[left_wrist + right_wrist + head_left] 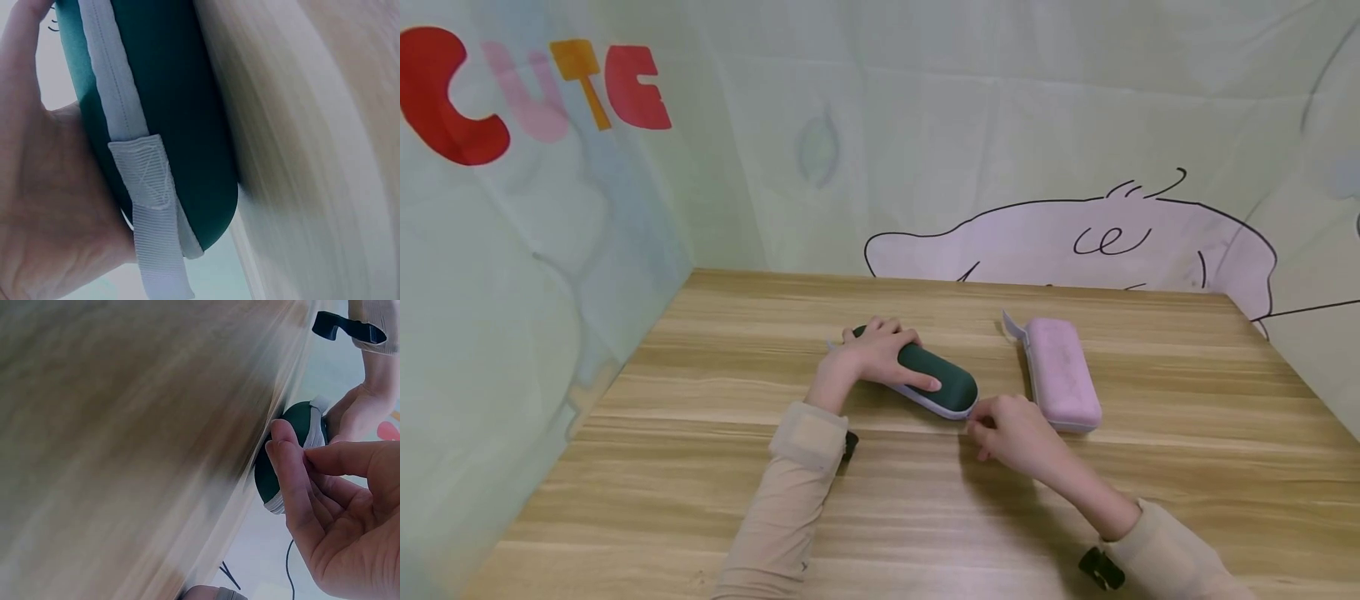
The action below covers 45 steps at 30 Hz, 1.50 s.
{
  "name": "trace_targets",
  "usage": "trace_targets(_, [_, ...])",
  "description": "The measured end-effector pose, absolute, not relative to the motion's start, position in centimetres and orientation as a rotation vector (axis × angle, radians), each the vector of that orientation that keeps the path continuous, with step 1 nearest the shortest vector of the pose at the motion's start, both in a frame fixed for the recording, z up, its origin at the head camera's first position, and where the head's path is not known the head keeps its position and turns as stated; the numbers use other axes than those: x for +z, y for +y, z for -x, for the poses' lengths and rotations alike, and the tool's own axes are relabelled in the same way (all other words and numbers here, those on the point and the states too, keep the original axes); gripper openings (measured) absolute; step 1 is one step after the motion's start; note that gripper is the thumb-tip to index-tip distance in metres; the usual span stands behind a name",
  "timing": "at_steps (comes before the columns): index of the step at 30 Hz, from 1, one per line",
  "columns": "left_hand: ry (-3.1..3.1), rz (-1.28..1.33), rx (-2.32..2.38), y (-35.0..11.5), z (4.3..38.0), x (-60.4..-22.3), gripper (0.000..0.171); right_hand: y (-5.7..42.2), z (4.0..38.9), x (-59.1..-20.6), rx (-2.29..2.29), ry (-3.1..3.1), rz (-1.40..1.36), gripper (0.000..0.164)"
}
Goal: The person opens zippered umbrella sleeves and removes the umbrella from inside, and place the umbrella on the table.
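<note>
A dark green zippered case lies slantwise on the wooden table, a pale zipper band running round its side. My left hand grips it from above, thumb along the near side and fingers over the far side. From its far left end sticks out a light grey strap tab. At the opposite, near right end, my right hand pinches thumb and forefinger together right at the zipper; the zipper pull is hidden between these fingertips.
To the right of the green case lies a pink zippered case with a pale strap tab at its far left corner. A printed cloth backdrop stands behind and left of the table.
</note>
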<state>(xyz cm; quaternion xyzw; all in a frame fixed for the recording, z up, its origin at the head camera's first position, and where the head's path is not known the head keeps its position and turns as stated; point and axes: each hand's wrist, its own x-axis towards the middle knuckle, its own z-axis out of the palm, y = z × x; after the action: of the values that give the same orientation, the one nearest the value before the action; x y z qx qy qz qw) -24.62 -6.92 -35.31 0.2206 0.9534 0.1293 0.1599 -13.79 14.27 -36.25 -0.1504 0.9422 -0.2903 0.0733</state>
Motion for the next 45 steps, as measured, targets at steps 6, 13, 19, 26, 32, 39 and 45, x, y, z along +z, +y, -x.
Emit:
trace_targets(6, [2.720,-0.623,0.367,-6.93,24.50,-35.10,0.072,14.19,13.78,-36.27,-0.864,2.837,0.467,0.014])
trace_targets(13, [2.721,-0.619,0.360,-6.89,24.45,-35.00,0.072,14.18,13.73,-36.24,-0.869,2.836,0.480,0.014])
trace_targets(19, [2.724,-0.618,0.370,-6.91,24.40,-34.99,0.072,14.01,13.64,-36.14,-0.878,2.831,0.450,0.014])
trace_targets(26, [2.723,-0.618,0.370,-6.94,24.43,-35.05,0.073,13.85,13.61,-36.16,-0.873,2.839,0.439,0.014])
trace_targets(32, [2.723,-0.616,0.377,-6.87,24.42,-35.02,0.072,13.73,13.55,-36.16,-0.881,2.832,0.426,0.014])
trace_targets(39, [2.726,-0.614,0.373,-6.83,24.46,-35.14,0.072,13.67,13.52,-36.27,-0.876,2.844,0.436,0.014])
trace_targets(45, [2.728,-0.611,0.373,-6.83,24.45,-35.17,0.073,13.67,13.52,-36.21,-0.877,2.850,0.440,0.014])
